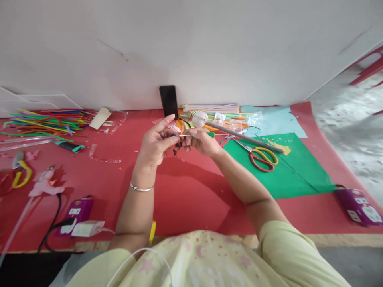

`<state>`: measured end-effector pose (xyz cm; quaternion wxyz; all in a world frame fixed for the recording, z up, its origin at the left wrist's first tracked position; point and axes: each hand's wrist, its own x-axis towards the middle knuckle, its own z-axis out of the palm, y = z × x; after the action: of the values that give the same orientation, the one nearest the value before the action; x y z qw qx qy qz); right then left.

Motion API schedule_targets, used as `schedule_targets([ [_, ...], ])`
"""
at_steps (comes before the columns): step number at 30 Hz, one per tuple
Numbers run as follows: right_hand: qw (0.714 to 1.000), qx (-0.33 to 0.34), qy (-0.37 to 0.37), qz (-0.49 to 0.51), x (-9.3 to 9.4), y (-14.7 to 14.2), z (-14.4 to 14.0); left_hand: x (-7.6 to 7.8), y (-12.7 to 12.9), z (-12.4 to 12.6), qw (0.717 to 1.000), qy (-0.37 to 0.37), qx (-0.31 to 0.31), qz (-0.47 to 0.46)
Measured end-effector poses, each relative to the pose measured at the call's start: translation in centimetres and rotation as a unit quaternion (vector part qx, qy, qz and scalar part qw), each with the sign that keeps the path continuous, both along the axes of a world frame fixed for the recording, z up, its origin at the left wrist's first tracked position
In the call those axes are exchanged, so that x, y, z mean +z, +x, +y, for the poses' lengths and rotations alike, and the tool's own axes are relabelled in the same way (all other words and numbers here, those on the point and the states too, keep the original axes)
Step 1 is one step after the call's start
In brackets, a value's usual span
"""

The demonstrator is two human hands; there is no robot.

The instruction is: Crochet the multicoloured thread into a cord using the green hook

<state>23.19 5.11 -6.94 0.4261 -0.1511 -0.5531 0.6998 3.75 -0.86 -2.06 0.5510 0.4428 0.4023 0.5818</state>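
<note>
My left hand is closed in a pinch at the middle of the red table, its index finger raised. Between its fingertips is a small dark and orange piece, possibly yarn work, too small to make out fully. My right hand meets it fingertip to fingertip, closed on a thin, pale rod. The rod runs sideways through the fingers, with a green part showing behind the knuckles. Just behind the right hand lies a grey stick with a white ball-shaped head.
A dark phone leans on the white wall. Scissors lie on a green sheet. Coloured pipe cleaners, a utility knife and a pink glue gun are at left. Purple power strips sit near both front corners.
</note>
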Motion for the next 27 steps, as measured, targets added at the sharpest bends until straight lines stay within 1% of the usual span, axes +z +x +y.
schedule_targets([
  [6,0.994,0.107,-0.005,0.017,-0.2,1.4,1.4,0.5,-0.5,-0.2,1.000,-0.008,-0.016,0.012],
  [9,0.992,0.127,0.004,0.024,-0.2,1.9,1.7,0.6,-0.6,-0.3,1.000,-0.013,-0.019,0.018],
  [12,0.993,0.116,0.019,0.010,0.1,2.2,1.7,0.6,-0.5,-0.3,0.999,-0.013,-0.018,0.027],
  [18,0.994,0.083,0.073,-0.017,0.8,3.0,1.4,0.6,-0.5,-0.3,0.999,-0.004,-0.012,0.043],
  [21,0.995,0.085,0.055,-0.007,0.8,2.5,1.3,0.6,-0.5,-0.3,0.999,-0.006,-0.013,0.042],
  [24,0.996,0.081,0.028,0.003,0.4,1.3,1.1,0.6,-0.5,-0.2,0.999,-0.009,-0.026,0.044],
  [27,0.999,0.041,0.024,0.008,-0.2,0.1,0.7,0.4,-0.4,-0.2,0.999,-0.009,-0.035,0.037],
])
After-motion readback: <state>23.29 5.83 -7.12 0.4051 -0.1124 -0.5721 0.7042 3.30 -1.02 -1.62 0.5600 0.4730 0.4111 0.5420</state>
